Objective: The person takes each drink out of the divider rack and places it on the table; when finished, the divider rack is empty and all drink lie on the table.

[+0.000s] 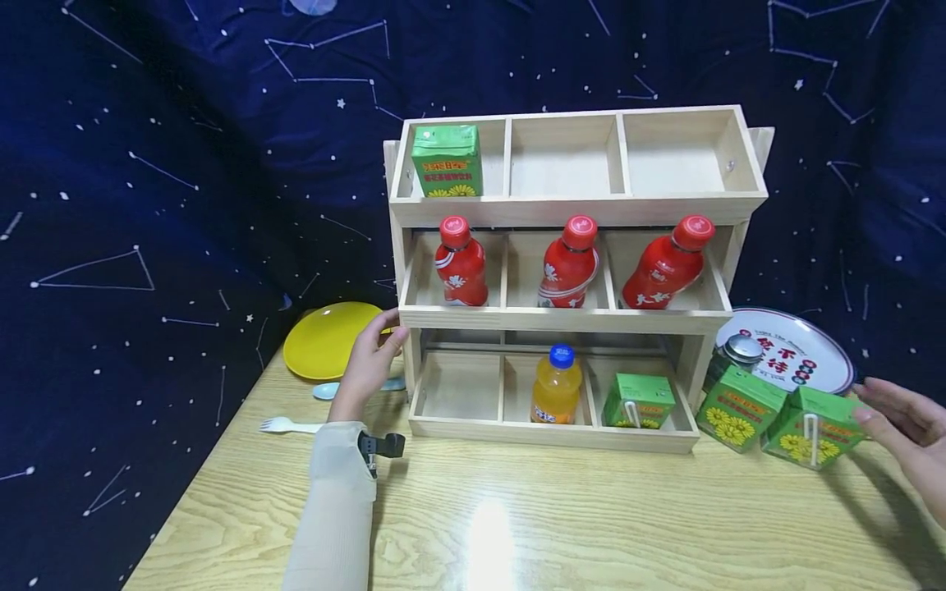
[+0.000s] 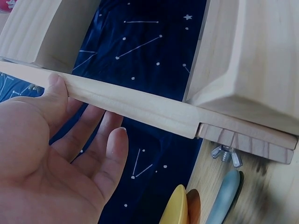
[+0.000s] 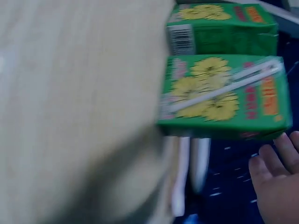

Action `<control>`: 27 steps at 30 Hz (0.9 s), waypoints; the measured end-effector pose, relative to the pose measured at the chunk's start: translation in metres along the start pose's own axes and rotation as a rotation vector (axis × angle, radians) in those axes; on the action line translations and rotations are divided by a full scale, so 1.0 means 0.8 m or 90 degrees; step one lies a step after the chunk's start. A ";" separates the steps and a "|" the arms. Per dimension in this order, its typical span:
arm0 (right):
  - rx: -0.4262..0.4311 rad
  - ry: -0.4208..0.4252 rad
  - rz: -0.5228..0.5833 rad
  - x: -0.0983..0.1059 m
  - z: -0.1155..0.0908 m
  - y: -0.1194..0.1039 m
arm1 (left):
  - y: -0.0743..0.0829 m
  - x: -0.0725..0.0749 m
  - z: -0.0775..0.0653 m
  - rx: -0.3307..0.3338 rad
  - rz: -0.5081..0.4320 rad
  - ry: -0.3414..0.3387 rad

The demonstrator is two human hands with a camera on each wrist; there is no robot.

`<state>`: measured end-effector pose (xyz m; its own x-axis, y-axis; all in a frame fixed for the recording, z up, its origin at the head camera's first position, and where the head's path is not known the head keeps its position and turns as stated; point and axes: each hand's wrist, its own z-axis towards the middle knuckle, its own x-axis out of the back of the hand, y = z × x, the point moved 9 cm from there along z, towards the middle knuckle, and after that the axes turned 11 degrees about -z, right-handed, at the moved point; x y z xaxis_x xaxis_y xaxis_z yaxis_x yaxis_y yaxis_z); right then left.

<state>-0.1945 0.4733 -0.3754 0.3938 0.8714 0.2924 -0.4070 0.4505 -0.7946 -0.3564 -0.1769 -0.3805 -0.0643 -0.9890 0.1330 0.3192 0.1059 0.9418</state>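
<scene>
A three-tier wooden shelf [image 1: 562, 320] stands on the table. My left hand [image 1: 372, 361] is at its left side; in the left wrist view, the thumb of this hand [image 2: 70, 158] lies on a side rail [image 2: 135, 109] and some fingertips pass behind it. At the right, my right hand [image 1: 905, 427] is beside a green drink carton [image 1: 811, 431] with a straw on its face. Its spread fingers [image 3: 273, 161] are by the carton's edge; whether they touch is unclear. A second green carton [image 1: 741, 410] stands against the first, nearer the shelf.
The shelf holds a green carton [image 1: 447, 162] on top, three red bottles [image 1: 567, 271] in the middle, and an orange drink bottle [image 1: 557, 390] and a carton [image 1: 639, 402] below. A yellow plate [image 1: 328, 341], spoon [image 1: 325, 391] and fork [image 1: 284, 425] lie left; a jar [image 1: 741, 351] and white plate [image 1: 828, 353] right.
</scene>
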 end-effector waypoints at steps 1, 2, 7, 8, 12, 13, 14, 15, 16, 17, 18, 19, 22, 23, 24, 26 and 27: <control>0.013 0.016 -0.030 0.002 0.003 -0.009 | 0.000 -0.001 0.000 -0.001 -0.001 0.000; 0.023 0.027 -0.058 0.003 0.006 -0.018 | 0.000 -0.002 0.001 -0.003 -0.004 -0.001; 0.053 0.035 -0.157 -0.002 0.028 -0.067 | -0.001 -0.005 0.002 0.004 -0.007 -0.005; 0.058 0.026 -0.161 -0.006 0.034 -0.077 | -0.001 -0.004 0.002 0.008 -0.004 -0.004; 0.088 0.002 -0.107 -0.028 0.056 -0.126 | -0.001 -0.003 0.000 0.016 0.010 0.002; 0.103 0.001 -0.104 -0.034 0.062 -0.142 | -0.001 -0.003 0.000 0.014 0.011 0.001; 0.115 0.000 -0.095 -0.040 0.067 -0.156 | -0.001 -0.003 0.000 0.013 0.011 0.000; 0.124 0.001 -0.090 -0.045 0.073 -0.171 | 0.000 -0.003 0.001 0.010 0.009 -0.002; 0.135 0.001 -0.078 -0.051 0.078 -0.186 | 0.000 -0.003 0.001 0.009 0.007 -0.004; 0.141 0.005 -0.114 -0.056 0.082 -0.200 | -0.001 -0.004 0.002 0.008 0.008 -0.007; 0.144 0.005 -0.150 -0.062 0.085 -0.214 | -0.001 -0.004 0.002 0.008 0.006 -0.009; 0.147 0.004 -0.155 -0.067 0.090 -0.227 | -0.001 -0.004 0.002 0.006 0.003 -0.010; 0.139 -0.017 -0.191 -0.087 0.101 -0.260 | 0.000 -0.004 0.001 0.008 0.000 -0.008; 0.134 -0.026 -0.216 -0.095 0.104 -0.270 | 0.000 -0.004 0.000 0.009 0.000 -0.006; 0.136 -0.034 -0.225 -0.103 0.108 -0.281 | 0.000 -0.004 0.000 0.011 -0.001 -0.004; 0.153 -0.051 -0.233 -0.119 0.115 -0.304 | -0.001 -0.002 -0.002 0.014 0.003 0.000; 0.164 -0.060 -0.230 -0.128 0.119 -0.316 | -0.001 -0.002 -0.002 0.014 0.006 0.001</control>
<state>-0.2101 0.2889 -0.1541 0.4772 0.6574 0.5831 -0.4539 0.7526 -0.4771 -0.3548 -0.1759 -0.3821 -0.0595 -0.9882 0.1413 0.2989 0.1175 0.9470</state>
